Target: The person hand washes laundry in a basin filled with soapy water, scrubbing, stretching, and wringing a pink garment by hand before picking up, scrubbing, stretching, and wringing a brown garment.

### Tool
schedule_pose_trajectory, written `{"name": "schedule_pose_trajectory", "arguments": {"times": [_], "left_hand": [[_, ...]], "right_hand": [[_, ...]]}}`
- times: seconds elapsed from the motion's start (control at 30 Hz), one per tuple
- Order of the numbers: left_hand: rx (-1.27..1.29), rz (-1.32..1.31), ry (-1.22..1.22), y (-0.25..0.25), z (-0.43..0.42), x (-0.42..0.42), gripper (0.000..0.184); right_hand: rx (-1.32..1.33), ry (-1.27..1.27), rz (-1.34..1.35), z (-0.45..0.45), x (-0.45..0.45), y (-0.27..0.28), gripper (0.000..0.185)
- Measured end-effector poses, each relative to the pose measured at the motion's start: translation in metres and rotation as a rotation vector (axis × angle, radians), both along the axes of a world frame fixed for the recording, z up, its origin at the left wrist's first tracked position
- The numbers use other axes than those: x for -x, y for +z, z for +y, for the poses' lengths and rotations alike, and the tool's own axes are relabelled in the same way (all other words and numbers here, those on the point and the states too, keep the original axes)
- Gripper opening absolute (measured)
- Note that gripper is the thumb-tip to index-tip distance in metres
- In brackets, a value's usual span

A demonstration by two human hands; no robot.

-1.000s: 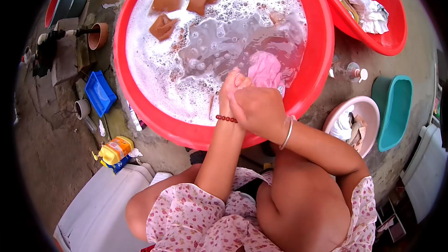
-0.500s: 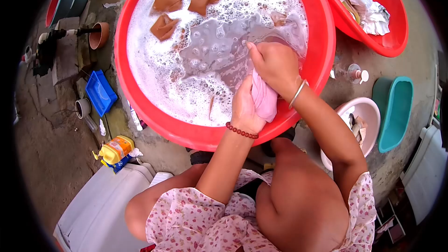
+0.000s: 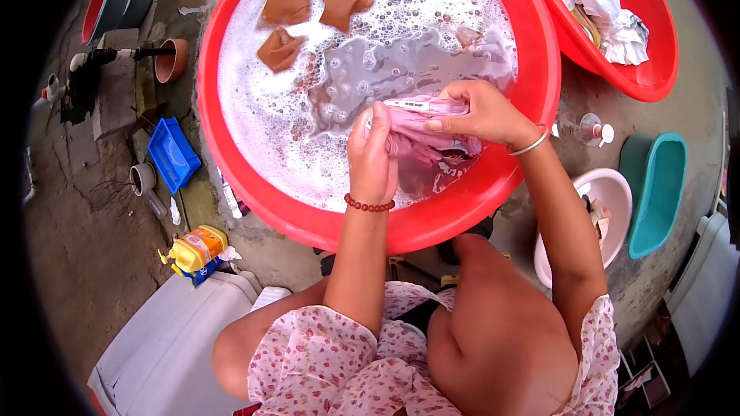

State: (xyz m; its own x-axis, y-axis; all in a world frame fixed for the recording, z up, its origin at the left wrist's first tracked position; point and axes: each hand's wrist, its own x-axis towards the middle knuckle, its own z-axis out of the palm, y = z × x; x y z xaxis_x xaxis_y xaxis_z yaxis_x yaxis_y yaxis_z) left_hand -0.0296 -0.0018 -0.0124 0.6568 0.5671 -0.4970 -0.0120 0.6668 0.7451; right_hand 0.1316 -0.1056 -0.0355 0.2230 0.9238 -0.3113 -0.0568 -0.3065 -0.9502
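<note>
A wet pink garment (image 3: pixel 428 129) with a white printed label strip (image 3: pixel 408 105) along its upper edge hangs between my two hands. My left hand (image 3: pixel 372 156) grips its left end, thumb on top. At the other end, my right hand (image 3: pixel 479 113) pinches the cloth between thumb and fingers. The lower folds droop to the water; whether they touch it I cannot tell. Below is a big red basin (image 3: pixel 254 199) of foamy, greyish water. Brown cloth (image 3: pixel 287 0) pokes up through the suds at the far left of the basin.
A second red basin (image 3: pixel 655 69) holding white cloth (image 3: pixel 609 19) stands at upper right. On the right are a clear pump bottle (image 3: pixel 592 131), a pale pink basin (image 3: pixel 543 258) and a teal tub (image 3: pixel 659 196). A yellow jug (image 3: pixel 199 248) and blue basket (image 3: pixel 173 154) lie left.
The pink garment was bunched tight between both hands; now it is spread out, with its label strip showing. My hands have moved apart, the left one to the left and the right one slightly right.
</note>
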Motion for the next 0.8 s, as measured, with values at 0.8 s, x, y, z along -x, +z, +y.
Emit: {"name": "schedule_pose_trajectory", "arguments": {"times": [0.8], "left_hand": [[0.622, 0.046, 0.219, -0.002, -0.051, -0.011, 0.031]], "right_hand": [[-0.038, -0.39, -0.955, 0.013, 0.052, 0.027, 0.028]]}}
